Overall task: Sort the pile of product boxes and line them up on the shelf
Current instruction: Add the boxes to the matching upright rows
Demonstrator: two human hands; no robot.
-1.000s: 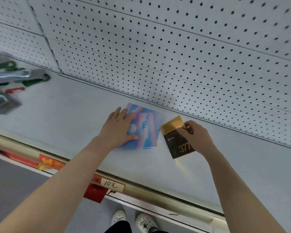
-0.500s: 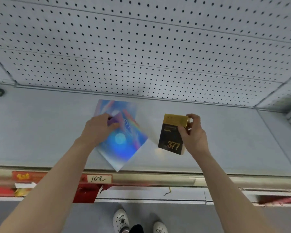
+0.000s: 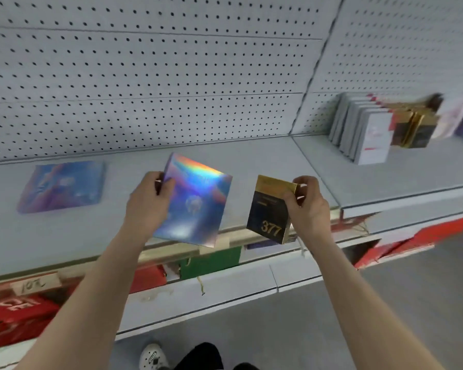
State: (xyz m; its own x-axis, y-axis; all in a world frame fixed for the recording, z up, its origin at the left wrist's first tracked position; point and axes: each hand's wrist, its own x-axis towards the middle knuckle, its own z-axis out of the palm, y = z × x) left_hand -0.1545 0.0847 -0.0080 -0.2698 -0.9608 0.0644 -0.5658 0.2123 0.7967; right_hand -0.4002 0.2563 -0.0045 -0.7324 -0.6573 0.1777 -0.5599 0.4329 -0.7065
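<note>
**Writing.** The black box [image 3: 267,209] carries "377" in gold low on its face, under a gold top band. Its smaller print is too blurred to read. The tag [image 3: 35,284] on the shelf rail, lower left of the frame, reads "10" followed by a handwritten character. The foil box [image 3: 195,201] shows a rainbow sheen and no legible text.

**Hands.** Your left hand [image 3: 147,201] grips the foil box by its upper left corner, thumb on the face. It holds the box tilted above the front edge of the shelf [image 3: 251,156], at centre frame. Your right hand [image 3: 308,206] grips the black box by its upper right corner, just right of the foil box and not touching it.

**Shelf.** A blue box [image 3: 62,185] lies flat on the shelf at left. A row [image 3: 369,132] of white and black-gold boxes stands in the next bay, upper right.

**Against one second ago.** Your left hand then lay flat on a box resting on the shelf, and it now holds the foil box clear of the surface. The black box has remained in your right hand and now stands nearer upright. The row at upper right was not in view then.
</note>
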